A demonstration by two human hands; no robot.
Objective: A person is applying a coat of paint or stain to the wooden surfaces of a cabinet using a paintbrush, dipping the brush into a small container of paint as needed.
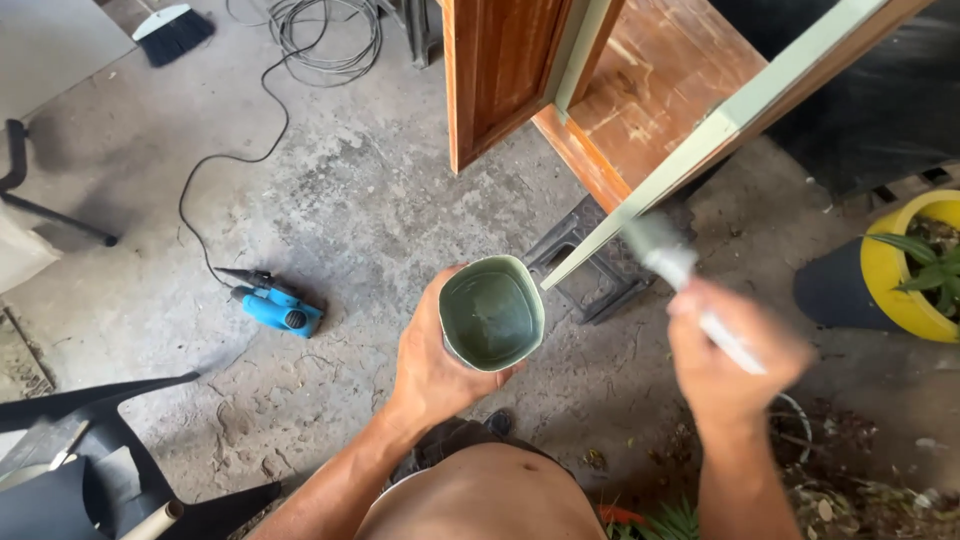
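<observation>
Seen from the head camera, a person stands over a concrete floor (380,200) with one cut-open container of pale green paint (492,313) in the left hand (432,362), the fingers wrapped around its wall and the thumb pressed to the near side. The right hand (735,365), blurred in motion, is closed around the handle of one paintbrush (672,262); how each finger lies on it cannot be told. The brush's long axis runs up and to the left from that hand, its bristles just to the right of the container's rim and touching or nearly touching the green-painted edge (690,150) of one wooden door panel (660,80) that slants above the container. The right hand is the nearer of the two to that edge. One dark plastic stool (590,262) shows under the panel, right of the container. Well to the container's left lies one blue power tool (275,305) with its black cord (250,150) trailing away. Far right of the container stands one yellow plant pot (900,280); at upper left, one broom head (172,30).
</observation>
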